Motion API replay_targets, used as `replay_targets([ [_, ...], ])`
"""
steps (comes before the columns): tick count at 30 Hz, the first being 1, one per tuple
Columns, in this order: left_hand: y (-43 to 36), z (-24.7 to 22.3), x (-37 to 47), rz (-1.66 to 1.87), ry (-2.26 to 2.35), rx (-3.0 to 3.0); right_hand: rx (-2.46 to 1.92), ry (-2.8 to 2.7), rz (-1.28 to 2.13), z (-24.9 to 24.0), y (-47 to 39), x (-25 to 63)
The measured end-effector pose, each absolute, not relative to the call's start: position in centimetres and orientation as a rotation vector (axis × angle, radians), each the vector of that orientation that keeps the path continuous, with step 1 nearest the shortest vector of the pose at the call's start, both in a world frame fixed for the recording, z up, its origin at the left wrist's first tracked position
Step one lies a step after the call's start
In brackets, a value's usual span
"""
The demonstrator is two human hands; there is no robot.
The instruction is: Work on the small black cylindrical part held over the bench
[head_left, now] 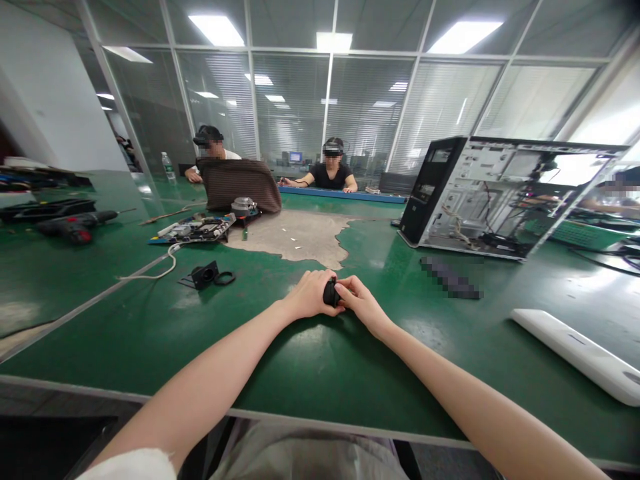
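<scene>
Both of my hands meet over the middle of the green table. My left hand (310,293) is wrapped round a small black rounded part (331,292), whose exact kind I cannot make out. From the other side, the fingers of my right hand (359,300) pinch the same black part. To the left on the tabletop lie a black bracket-like piece (204,275) and, touching or close beside it, a black ring (225,278). My palms hide much of what I hold.
A green table (280,373) carries a circuit board (200,229), a brown cover (245,183), a power drill (77,225), an open computer case (480,200), a white oblong device (575,353) and a blurred dark object (450,278). People sit across the table.
</scene>
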State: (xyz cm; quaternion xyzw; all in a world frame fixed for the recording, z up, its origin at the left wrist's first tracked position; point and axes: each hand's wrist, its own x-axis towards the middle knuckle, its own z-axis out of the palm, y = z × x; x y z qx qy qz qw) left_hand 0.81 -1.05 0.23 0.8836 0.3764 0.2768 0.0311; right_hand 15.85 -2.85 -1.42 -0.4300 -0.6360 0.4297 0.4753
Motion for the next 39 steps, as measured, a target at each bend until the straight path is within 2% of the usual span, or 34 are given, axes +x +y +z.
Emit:
replay_targets([
  [12, -0.8, 0.2, 0.7, 0.842, 1.14, 2.735, -0.935, -1.82, 0.972, -0.7, -3.7, 16.1],
  [18, -0.7, 0.0, 0.7, 0.847, 1.157, 2.75, -1.054, -1.789, 0.776, -1.2, -3.0, 15.9],
  [25, -0.5, -0.1, 0.6, 0.857, 1.127, 2.772, -1.061, -1.816, 0.871, -1.5, -2.6, 16.2],
  [31, -0.6, 0.0, 0.7, 0.863, 1.136, 2.775, -0.904, -1.852, 0.991, -0.9, -3.6, 16.4],
  [39, -0.5, 0.0, 0.6, 0.851, 1.135, 2.768, -1.047, -1.756, 0.836, -1.4, -2.3, 15.9],
])
